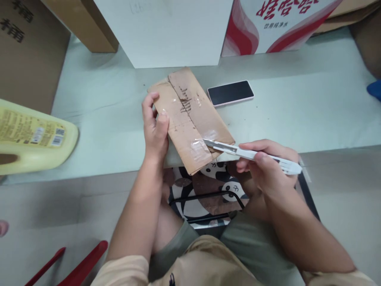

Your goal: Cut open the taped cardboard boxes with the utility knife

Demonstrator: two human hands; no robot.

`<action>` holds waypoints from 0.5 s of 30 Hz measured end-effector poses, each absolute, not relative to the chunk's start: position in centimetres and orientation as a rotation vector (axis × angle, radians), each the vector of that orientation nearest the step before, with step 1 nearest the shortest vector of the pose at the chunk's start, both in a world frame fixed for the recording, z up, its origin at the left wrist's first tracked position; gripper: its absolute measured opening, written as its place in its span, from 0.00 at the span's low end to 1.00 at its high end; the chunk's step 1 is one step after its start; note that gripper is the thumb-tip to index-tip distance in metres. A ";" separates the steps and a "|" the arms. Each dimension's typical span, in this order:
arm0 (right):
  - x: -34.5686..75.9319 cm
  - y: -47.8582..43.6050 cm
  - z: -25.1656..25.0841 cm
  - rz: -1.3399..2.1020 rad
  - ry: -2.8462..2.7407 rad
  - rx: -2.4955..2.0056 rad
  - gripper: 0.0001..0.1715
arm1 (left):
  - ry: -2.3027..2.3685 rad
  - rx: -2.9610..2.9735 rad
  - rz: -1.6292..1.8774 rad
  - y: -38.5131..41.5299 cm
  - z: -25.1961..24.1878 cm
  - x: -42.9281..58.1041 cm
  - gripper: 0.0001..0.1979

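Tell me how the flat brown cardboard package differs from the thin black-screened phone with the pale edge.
The flat brown cardboard package is larger than the thin black-screened phone. The package is creased, taped and marked; the phone's dark screen looks smooth. The bare left hand grips the package, while no hand touches the phone on the pale green tabletop. Both look roughly rectangular.
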State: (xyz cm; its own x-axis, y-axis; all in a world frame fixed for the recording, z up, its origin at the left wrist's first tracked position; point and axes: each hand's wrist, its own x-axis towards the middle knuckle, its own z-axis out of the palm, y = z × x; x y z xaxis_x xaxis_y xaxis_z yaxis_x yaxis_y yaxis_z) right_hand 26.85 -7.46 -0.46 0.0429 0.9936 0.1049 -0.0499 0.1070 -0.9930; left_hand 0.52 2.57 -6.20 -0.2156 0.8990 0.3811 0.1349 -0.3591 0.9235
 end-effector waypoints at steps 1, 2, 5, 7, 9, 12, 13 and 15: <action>26.8 -7.5 -0.5 1.135 -1.193 -1.105 0.12 | 1.263 1.426 1.630 2.5 -6.0 0.7 0.34; 26.8 -7.5 -0.5 1.125 -1.187 -1.099 0.12 | 1.266 1.418 1.629 2.4 -5.8 0.8 0.34; 27.0 -7.7 -0.3 1.089 -1.156 -1.092 0.12 | 1.260 1.406 1.618 2.3 -5.6 1.1 0.35; 27.2 -7.6 -0.3 1.091 -1.155 -1.048 0.11 | 1.261 1.408 1.604 2.3 -5.5 1.1 0.35; 27.7 -7.3 -0.4 1.040 -1.151 -0.953 0.10 | 1.260 1.407 1.606 2.3 -5.5 1.0 0.33; 28.6 -6.1 -1.0 0.770 -1.059 -0.859 0.10 | 1.236 1.402 1.633 2.3 -5.6 0.7 0.32; 29.0 -5.7 -1.4 0.657 -1.031 -0.885 0.10 | 1.229 1.401 1.638 2.3 -5.7 0.5 0.32; 29.7 -4.7 -2.3 0.472 -1.072 -1.067 0.12 | 1.225 1.396 1.642 2.4 -5.9 0.2 0.33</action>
State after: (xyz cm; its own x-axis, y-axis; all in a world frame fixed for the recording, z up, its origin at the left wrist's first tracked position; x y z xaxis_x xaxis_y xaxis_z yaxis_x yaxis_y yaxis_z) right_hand 29.70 -4.70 -2.31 0.4459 0.7597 0.4733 0.1637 0.4506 -0.8776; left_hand 0.19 2.43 -5.90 -0.2211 0.9051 0.3633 0.0900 -0.3520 0.9317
